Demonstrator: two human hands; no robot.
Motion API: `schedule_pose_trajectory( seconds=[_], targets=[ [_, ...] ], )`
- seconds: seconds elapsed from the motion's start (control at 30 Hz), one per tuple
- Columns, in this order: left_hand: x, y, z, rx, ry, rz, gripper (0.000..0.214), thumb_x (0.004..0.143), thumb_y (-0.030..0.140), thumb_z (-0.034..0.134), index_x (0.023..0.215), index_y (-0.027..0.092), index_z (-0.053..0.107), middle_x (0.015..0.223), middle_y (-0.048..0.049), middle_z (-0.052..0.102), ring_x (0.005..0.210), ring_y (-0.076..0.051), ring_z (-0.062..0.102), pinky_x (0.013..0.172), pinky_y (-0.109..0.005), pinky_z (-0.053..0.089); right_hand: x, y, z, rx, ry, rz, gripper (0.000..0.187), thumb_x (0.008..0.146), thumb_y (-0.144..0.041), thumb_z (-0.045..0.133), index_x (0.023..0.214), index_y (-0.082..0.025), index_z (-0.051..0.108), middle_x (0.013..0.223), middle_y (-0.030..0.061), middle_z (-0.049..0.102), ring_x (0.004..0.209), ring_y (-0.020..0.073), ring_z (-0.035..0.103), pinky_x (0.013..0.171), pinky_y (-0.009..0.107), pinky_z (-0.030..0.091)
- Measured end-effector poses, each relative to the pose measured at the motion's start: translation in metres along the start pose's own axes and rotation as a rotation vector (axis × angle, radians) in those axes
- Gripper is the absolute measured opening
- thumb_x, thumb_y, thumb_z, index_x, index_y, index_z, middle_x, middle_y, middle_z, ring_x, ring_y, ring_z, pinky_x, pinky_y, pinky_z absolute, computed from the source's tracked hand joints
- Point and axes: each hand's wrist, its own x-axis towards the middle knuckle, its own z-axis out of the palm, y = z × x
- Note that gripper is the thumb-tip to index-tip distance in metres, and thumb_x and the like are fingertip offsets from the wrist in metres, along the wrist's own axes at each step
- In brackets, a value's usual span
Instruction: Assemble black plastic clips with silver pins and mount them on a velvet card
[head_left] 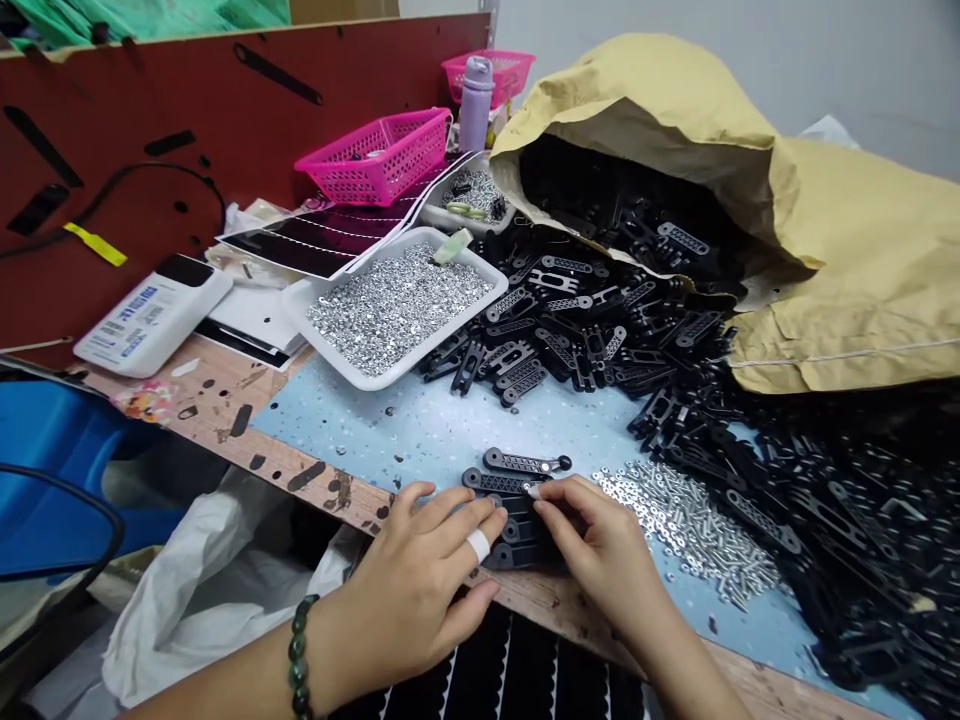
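Head view: a blue plastic bin point(60, 470) and a white plastic bag point(202, 600) sit left, below the wooden bench edge point(300, 470). The left hand point(405, 590), fingers spread, a green bead bracelet point(298, 660) at its wrist, presses flat on a stack of black perforated links point(517, 510). The right hand point(607, 545) curls fingertips onto that stack; any pinch cannot be told. Beyond lie a white tray of silver nuts point(397, 300), loose silver screws point(686, 525), a heap of links point(570, 320) and a kraft paper sack point(847, 260).
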Motion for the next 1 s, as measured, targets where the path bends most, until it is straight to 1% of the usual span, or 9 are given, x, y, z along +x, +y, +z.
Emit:
schedule_pose_trajectory(
  seconds=[0.07, 0.2, 0.33, 0.4, 0.47, 0.53, 0.6, 0.73, 1.0],
  targets=[
    [0.002, 0.000, 0.000, -0.014, -0.005, 0.000, 0.041, 0.090, 0.028, 0.050, 0.130, 0.018, 0.051, 0.128, -0.0051, 0.059, 0.116, -0.025, 0.048, 0.101, -0.044, 0.021, 0.002, 0.002, -0.001, -0.090, -0.025, 0.043, 0.002, 0.085, -0.023, 0.051, 0.086, -0.022, 0.052, 0.065, -0.0018, 0.059, 0.053, 0.0141, 0.056, 0.051, 0.025, 0.043],
    [0.006, 0.002, -0.006, -0.091, 0.004, -0.023, 0.042, 0.085, 0.027, 0.054, 0.125, 0.018, 0.053, 0.124, -0.0079, 0.058, 0.114, -0.028, 0.047, 0.100, -0.046, 0.026, 0.002, -0.003, -0.008, -0.275, -0.006, 0.066, 0.019, 0.083, -0.029, 0.059, 0.093, -0.021, 0.046, 0.069, -0.0003, 0.057, 0.053, 0.0160, 0.053, 0.046, 0.026, 0.040],
    [0.009, 0.007, -0.014, -0.235, 0.038, -0.094, 0.033, 0.075, 0.025, 0.059, 0.106, 0.015, 0.061, 0.121, -0.0111, 0.055, 0.113, -0.030, 0.045, 0.098, -0.048, 0.034, -0.003, -0.028, -0.007, -0.058, -0.082, -0.278, 0.021, 0.089, -0.019, 0.053, 0.110, -0.021, 0.048, 0.097, 0.0074, 0.060, 0.086, 0.0202, 0.059, 0.073, 0.032, 0.049],
    [0.010, 0.007, -0.018, -0.321, 0.014, -0.128, 0.025, 0.072, 0.021, 0.059, 0.096, 0.016, 0.062, 0.122, -0.0107, 0.053, 0.115, -0.031, 0.044, 0.100, -0.048, 0.036, -0.005, -0.040, -0.003, 0.050, -0.165, -0.436, 0.020, 0.091, -0.011, 0.046, 0.108, -0.021, 0.051, 0.094, 0.0060, 0.061, 0.084, 0.0183, 0.058, 0.073, 0.031, 0.048],
    [0.009, 0.004, -0.021, -0.407, -0.019, -0.187, 0.031, 0.072, 0.018, 0.057, 0.103, 0.019, 0.060, 0.127, -0.0093, 0.050, 0.119, -0.029, 0.043, 0.101, -0.045, 0.039, -0.006, -0.047, -0.001, 0.118, -0.169, -0.493, 0.022, 0.090, -0.005, 0.043, 0.101, -0.019, 0.054, 0.086, 0.0048, 0.061, 0.077, 0.0164, 0.056, 0.068, 0.028, 0.048],
    [0.006, -0.002, -0.022, -0.448, 0.012, -0.279, 0.046, 0.078, 0.018, 0.053, 0.124, 0.021, 0.049, 0.134, -0.0087, 0.045, 0.123, -0.025, 0.043, 0.100, -0.041, 0.042, -0.005, -0.046, -0.001, 0.189, -0.120, -0.404, 0.019, 0.090, -0.006, 0.044, 0.097, -0.020, 0.055, 0.083, 0.0037, 0.060, 0.074, 0.0152, 0.057, 0.064, 0.026, 0.047],
    [0.002, -0.010, -0.020, -0.405, 0.087, -0.347, 0.055, 0.085, 0.020, 0.048, 0.138, 0.022, 0.035, 0.139, -0.0093, 0.040, 0.126, -0.024, 0.041, 0.100, -0.040, 0.041, -0.001, -0.039, -0.001, 0.238, -0.033, -0.201, 0.013, 0.090, -0.012, 0.049, 0.096, -0.022, 0.057, 0.082, 0.0018, 0.060, 0.072, 0.0140, 0.058, 0.061, 0.024, 0.047],
    [-0.004, -0.017, -0.010, -0.165, 0.105, -0.218, 0.049, 0.086, 0.020, 0.051, 0.134, 0.021, 0.044, 0.135, -0.0080, 0.048, 0.124, -0.028, 0.041, 0.101, -0.045, 0.032, 0.010, -0.021, 0.006, 0.253, 0.033, 0.096, 0.010, 0.090, -0.027, 0.056, 0.092, -0.023, 0.065, 0.078, 0.0009, 0.062, 0.067, 0.0145, 0.059, 0.055, 0.023, 0.045],
    [-0.004, -0.017, 0.003, -0.022, 0.177, -0.106, 0.037, 0.088, 0.019, 0.050, 0.125, 0.017, 0.055, 0.123, -0.0047, 0.062, 0.112, -0.023, 0.051, 0.098, -0.042, 0.022, 0.018, -0.019, 0.019, 0.208, 0.017, 0.140, 0.015, 0.087, -0.028, 0.055, 0.084, -0.020, 0.067, 0.073, 0.0017, 0.062, 0.058, 0.0134, 0.057, 0.052, 0.024, 0.044]
  ],
)
